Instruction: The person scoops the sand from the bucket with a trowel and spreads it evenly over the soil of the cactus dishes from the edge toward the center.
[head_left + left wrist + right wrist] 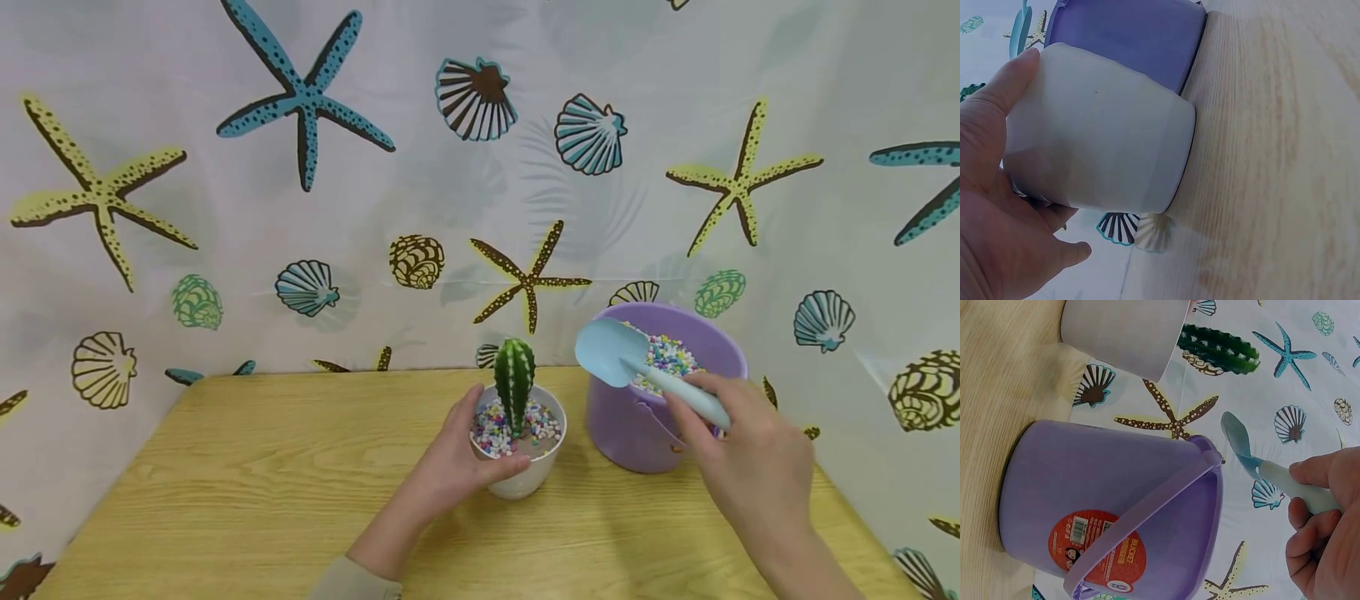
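A white pot [522,479] stands on the table with a green cactus [514,379] in it. Colourful beads [491,427] cover part of the soil, while a brown patch shows at the front right. My left hand [457,462] grips the pot at its left side, thumb across the front near the rim. In my right hand [757,458] is the handle of a light blue toy shovel [611,352]; no beads show on its blade. The blade hangs above the left rim of a purple bucket [630,429], which holds many similar beads [670,357].
The wooden table [247,475] extends left and in front of the pot. Behind it hangs a white cloth [360,208] printed with starfish and shells. The bucket's purple handle [1147,515] hangs down its side across a red label [1110,553].
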`<move>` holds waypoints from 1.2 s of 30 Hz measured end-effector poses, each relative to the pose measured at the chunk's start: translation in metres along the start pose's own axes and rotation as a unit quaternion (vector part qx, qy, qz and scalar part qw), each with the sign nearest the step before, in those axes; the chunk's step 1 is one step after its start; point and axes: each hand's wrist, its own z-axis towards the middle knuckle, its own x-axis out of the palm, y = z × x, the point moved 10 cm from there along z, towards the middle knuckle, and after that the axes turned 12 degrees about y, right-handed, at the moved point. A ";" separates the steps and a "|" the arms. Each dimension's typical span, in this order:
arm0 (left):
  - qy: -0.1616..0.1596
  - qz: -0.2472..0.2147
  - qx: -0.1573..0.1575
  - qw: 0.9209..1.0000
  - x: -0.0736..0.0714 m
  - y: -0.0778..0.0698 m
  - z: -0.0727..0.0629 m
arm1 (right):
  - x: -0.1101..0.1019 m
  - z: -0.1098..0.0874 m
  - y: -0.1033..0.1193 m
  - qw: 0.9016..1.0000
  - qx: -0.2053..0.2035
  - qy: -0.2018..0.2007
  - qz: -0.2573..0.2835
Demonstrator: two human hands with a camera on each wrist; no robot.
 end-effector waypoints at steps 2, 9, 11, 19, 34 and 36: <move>0.000 -0.002 0.001 1.000 0.000 0.001 0.000 | -0.001 0.002 -0.004 1.000 0.012 0.011 0.006; -0.002 -0.010 0.002 1.000 0.000 -0.001 -0.001 | -0.002 0.008 -0.030 0.994 0.092 0.057 0.024; -0.004 -0.009 0.000 1.000 0.000 0.000 -0.001 | -0.003 0.009 -0.035 0.993 0.101 0.064 0.020; -0.003 -0.004 -0.008 1.000 0.000 0.003 0.000 | -0.010 0.007 -0.052 0.991 0.118 0.064 -0.014; -0.003 -0.007 -0.004 1.000 0.001 0.002 0.001 | -0.009 0.010 -0.074 0.982 0.136 0.122 -0.041; -0.005 -0.006 -0.002 1.000 0.001 0.002 0.001 | -0.008 0.011 -0.078 0.981 0.140 0.129 -0.043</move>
